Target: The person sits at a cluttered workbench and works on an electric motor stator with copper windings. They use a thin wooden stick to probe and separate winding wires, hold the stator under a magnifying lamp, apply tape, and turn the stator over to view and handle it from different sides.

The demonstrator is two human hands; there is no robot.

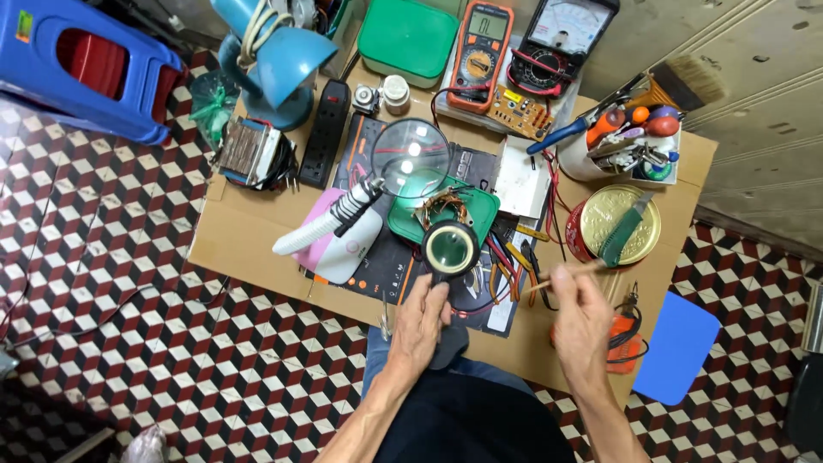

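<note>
The cardboard-topped counter (249,240) fills the middle of the frame over a red, white and black patterned floor, with a blue plastic stool (86,64) in the upper left. A blue desk lamp (283,64) stands at the upper centre-left, a green lidded box (407,39) beside it, then an orange digital multimeter (480,56) and a black analogue meter (561,34) along the top. A gold round tin (613,219) sits at centre right, with a white tub of screwdrivers (626,141) above it and a paintbrush (686,81) in the upper right.

At frame centre a stand magnifier (411,159) on a white flexible neck hangs over a green tray (476,210) that holds a tangle of small wired parts. Just below it is the handheld magnifying glass (450,247), its lens over the tray's lower edge. The left hand (420,326) has its grip closed around the dark handle of that glass. The right hand (583,321), at lower centre-right, pinches a thin wooden-looking stick (557,276) whose tip points left toward the tray.

The step in hand looks like close inspection of the parts in the tray. The next move would call for a steady lens and a fine, light approach of the stick's tip, avoiding the loose wires around the tray.
</note>
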